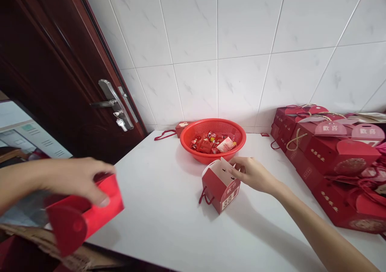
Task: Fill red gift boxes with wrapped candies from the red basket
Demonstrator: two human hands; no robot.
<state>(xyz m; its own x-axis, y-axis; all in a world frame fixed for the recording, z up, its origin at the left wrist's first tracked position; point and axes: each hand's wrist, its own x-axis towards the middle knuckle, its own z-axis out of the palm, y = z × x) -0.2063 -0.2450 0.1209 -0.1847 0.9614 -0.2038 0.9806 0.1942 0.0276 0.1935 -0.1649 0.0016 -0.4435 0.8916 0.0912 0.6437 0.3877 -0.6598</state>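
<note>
Gripping a bright red card box with a rounded flap, your left hand holds it clear of the smooth white bench, out at eight o'clock. Your thumb lies along one panel; the other fingertips are hidden, and blur keeps you from telling what the box contains. Your right hand touches the upper edge of a dark red card box with a maroon cord, its fingertips seemingly pinching the pale flap. That one stands upright near the bench's middle, just on the six o'clock side of a round red plastic mesh basket.

You look to be partway along. Dark red card boxes with gold lettering are already stacked at three o'clock, though much of what they hold is hidden. The box by your right hand does not look fully closed, so it seems unfinished, as does the one in your left. Shiny red-wrapped packets remain in the basket at twelve.
</note>
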